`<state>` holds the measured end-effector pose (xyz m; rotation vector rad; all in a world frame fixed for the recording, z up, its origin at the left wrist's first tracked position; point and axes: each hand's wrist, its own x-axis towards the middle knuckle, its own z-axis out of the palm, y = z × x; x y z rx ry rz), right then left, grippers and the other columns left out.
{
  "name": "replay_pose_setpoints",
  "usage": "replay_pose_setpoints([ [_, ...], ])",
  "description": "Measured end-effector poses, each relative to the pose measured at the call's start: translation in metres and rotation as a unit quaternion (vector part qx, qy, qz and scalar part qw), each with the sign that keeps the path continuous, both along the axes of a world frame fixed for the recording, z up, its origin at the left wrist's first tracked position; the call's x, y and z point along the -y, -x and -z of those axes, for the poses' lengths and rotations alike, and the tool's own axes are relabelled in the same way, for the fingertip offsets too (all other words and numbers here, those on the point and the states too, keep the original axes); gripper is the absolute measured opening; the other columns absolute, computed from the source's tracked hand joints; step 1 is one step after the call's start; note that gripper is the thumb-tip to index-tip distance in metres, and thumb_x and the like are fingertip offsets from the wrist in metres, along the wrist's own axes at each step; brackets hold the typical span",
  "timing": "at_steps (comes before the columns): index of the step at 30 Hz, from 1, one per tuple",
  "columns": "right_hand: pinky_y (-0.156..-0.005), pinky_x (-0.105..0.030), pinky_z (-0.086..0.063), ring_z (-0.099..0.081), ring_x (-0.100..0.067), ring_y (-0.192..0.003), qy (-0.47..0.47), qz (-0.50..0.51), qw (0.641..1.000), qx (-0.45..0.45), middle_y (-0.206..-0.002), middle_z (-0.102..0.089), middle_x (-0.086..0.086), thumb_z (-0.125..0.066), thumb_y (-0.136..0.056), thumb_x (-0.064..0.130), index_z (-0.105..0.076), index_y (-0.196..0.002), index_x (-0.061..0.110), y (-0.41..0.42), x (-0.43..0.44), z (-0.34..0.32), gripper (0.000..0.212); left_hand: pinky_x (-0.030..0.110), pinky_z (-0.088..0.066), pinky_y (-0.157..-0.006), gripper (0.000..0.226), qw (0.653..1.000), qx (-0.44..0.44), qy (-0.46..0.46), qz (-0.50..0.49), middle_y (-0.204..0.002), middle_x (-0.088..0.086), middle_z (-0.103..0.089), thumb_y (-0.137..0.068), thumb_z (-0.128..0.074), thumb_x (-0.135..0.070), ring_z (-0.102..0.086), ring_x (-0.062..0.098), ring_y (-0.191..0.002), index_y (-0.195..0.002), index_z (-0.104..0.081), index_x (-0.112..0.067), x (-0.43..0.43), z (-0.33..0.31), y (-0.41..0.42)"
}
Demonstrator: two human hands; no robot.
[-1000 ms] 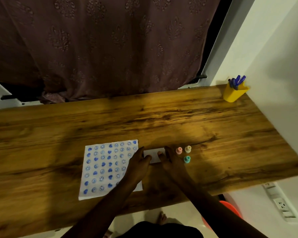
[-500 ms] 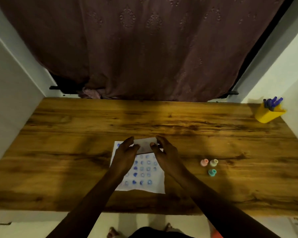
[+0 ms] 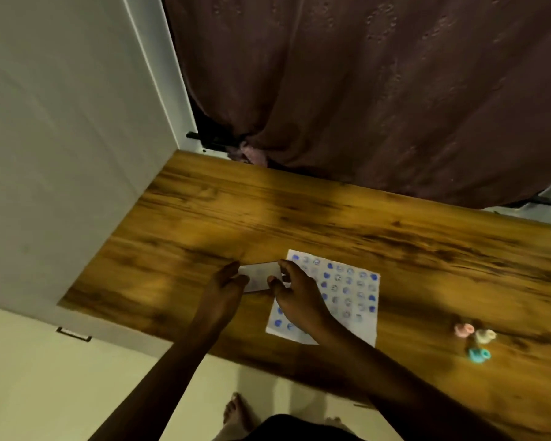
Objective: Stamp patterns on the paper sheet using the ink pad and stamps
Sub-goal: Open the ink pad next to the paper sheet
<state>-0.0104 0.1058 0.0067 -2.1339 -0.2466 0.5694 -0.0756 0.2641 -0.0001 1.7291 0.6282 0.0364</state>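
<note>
The ink pad, a flat white rectangular case, was pinched between both hands at the paper sheet's left edge; whether it rested on the tabletop could not be told. The left hand had fingers clamped on its left end, the right hand on its right. It would best be set down level, clear of the wet prints, within reach of the stamps. The thin sheet was nearly filled with rows of blue round marks. Three small pastel plastic stamps stood well apart, on glossy wood-grain laminate.
</note>
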Motion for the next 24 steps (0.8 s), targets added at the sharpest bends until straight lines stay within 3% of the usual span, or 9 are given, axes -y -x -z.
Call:
replay_pose_setpoints([
  [3,-0.108,-0.026,-0.039,-0.049,-0.021,-0.138,0.002,-0.007,1.000,0.003,-0.150,-0.051,-0.002,-0.057,-0.103,0.029,-0.045,-0.148,0.023,0.010,-0.021,0.006,0.048,0.020,-0.050,-0.077,0.027,1.000,-0.013,-0.018,-0.014,-0.110,-0.013,-0.066,-0.103,-0.057,-0.012,-0.063,0.021,-0.109,-0.118,-0.061,-0.033,-0.018,0.010,0.010],
  [6,-0.120,-0.037,-0.035,-0.043,-0.025,-0.143,0.024,-0.001,1.000,-0.001,-0.154,-0.047,-0.005,-0.058,-0.102,0.021,-0.042,-0.151,0.019,0.018,-0.035,0.014,0.051,0.030,-0.044,-0.095,0.039,0.998,-0.051,-0.031,-0.023,-0.140,0.014,-0.062,-0.103,-0.058,-0.012,-0.058,0.030,-0.127,-0.142,-0.058,-0.011,-0.031,0.023,0.016],
  [9,-0.121,-0.043,-0.034,-0.040,-0.026,-0.146,0.040,0.001,0.999,-0.003,-0.155,-0.044,-0.006,-0.059,-0.100,0.015,-0.041,-0.152,0.019,0.023,-0.044,0.022,0.055,0.036,-0.044,-0.102,0.046,0.996,-0.083,-0.044,-0.003,-0.150,0.017,-0.055,-0.103,-0.057,-0.017,-0.055,0.031,-0.132,-0.149,-0.052,-0.011,-0.039,0.031,0.022],
  [12,-0.120,-0.041,-0.037,-0.041,-0.025,-0.145,0.050,-0.009,0.999,0.001,-0.155,-0.045,-0.005,-0.060,-0.100,0.012,-0.039,-0.154,0.020,0.025,-0.047,0.029,0.059,0.035,-0.046,-0.097,0.048,0.994,-0.089,-0.058,0.017,-0.147,0.018,-0.057,-0.102,-0.057,-0.015,-0.057,0.025,-0.124,-0.149,-0.051,-0.010,-0.044,0.035,0.025],
  [16,-0.117,-0.040,-0.042,-0.045,-0.025,-0.143,0.059,-0.017,0.998,0.012,-0.153,-0.048,-0.007,-0.063,-0.096,0.005,-0.039,-0.153,0.018,0.028,-0.046,0.035,0.063,0.040,-0.053,-0.101,0.047,0.989,-0.094,-0.104,0.049,-0.141,0.018,-0.062,-0.099,-0.060,-0.007,-0.062,0.033,-0.127,-0.145,-0.053,-0.005,-0.045,0.041,0.025],
  [19,-0.115,-0.039,-0.043,-0.049,-0.024,-0.140,0.079,-0.018,0.996,0.033,-0.151,-0.051,-0.006,-0.066,-0.095,0.007,-0.040,-0.152,0.021,0.030,-0.044,0.039,0.065,0.028,-0.050,-0.091,0.046,0.982,-0.103,-0.147,0.065,-0.135,0.015,-0.066,-0.094,-0.066,-0.006,-0.065,0.033,-0.123,-0.140,-0.058,-0.005,-0.045,0.045,0.021],
  [22,-0.116,-0.037,-0.042,-0.048,-0.024,-0.140,0.102,-0.019,0.993,0.055,-0.151,-0.050,-0.005,-0.067,-0.095,0.013,-0.038,-0.154,0.024,0.029,-0.043,0.042,0.066,0.018,-0.050,-0.090,0.044,0.956,-0.130,-0.233,0.124,-0.136,0.016,-0.065,-0.095,-0.069,-0.012,-0.064,0.032,-0.124,-0.136,-0.060,-0.002,-0.047,0.046,0.017],
  [24,-0.118,-0.039,-0.040,-0.046,-0.025,-0.142,0.105,-0.026,0.992,0.064,-0.152,-0.049,-0.005,-0.068,-0.094,0.016,-0.037,-0.155,0.023,0.028,-0.043,0.042,0.068,0.032,-0.054,-0.097,0.037,0.928,-0.097,-0.318,0.166,-0.133,0.020,-0.065,-0.092,-0.074,-0.015,-0.061,0.036,-0.124,-0.125,-0.068,0.000,-0.051,0.046,0.015],
])
